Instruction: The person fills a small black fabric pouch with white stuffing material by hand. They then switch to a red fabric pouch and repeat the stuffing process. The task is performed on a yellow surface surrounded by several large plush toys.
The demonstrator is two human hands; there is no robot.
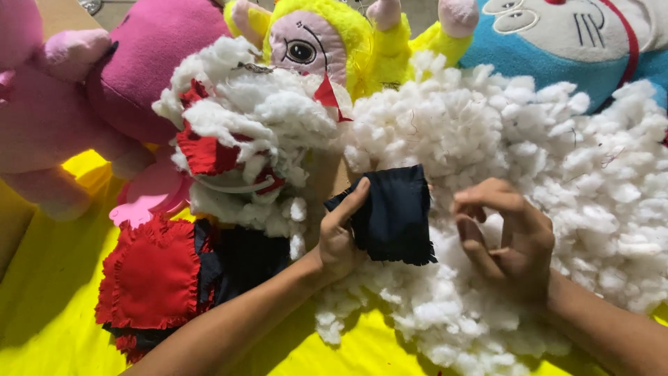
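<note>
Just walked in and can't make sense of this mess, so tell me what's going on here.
A person sits over a yellow cloth heaped with white stuffing. Their left hand grips a dark navy fabric piece, thumb on its edge, while their right hand rests curled on the fluff beside it. A red frilled fabric piece lies to the left. Pink, yellow and blue plush toys sit behind the pile.

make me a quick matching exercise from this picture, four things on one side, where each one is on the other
Things:
1. dark cloth piece
2. red frilled fabric piece
3. blue plush toy
4. right hand

Places:
A. top right corner
B. lower left, on the yellow sheet
C. pinched in the left hand
D. fingers curled over the white stuffing

Pairs: 1-C, 2-B, 3-A, 4-D
</note>
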